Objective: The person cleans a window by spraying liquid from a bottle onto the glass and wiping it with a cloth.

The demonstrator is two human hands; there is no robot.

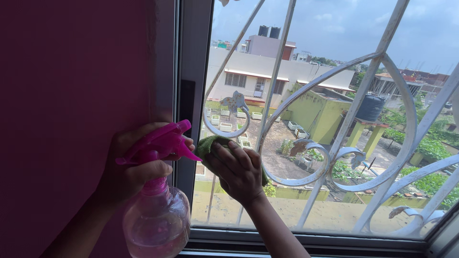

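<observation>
Here left hand (131, 169) grips pink spray bottle (158, 210), right hand (239, 172) presses green cloth (206, 145)

Glossy clear-pink plastic spray bottle (156, 224), soft green cloth (209, 144), smooth glass pane (330, 43), white-painted metal grille (363, 91).

Green cloth (206, 145) was mostly hidden under the right hand (239, 169); only its left edge and a sliver at the hand's right side showed. Spray bottle (157, 224) base was cut off by the bottom edge, its neck buried in the left hand (129, 172). Both forearms ran out of frame at the bottom. White window grille (330, 143) was cropped at top and right. Pane contact under the cloth couldn't be seen. Rooftop planters beyond the right hand were too small to tell apart.
</observation>
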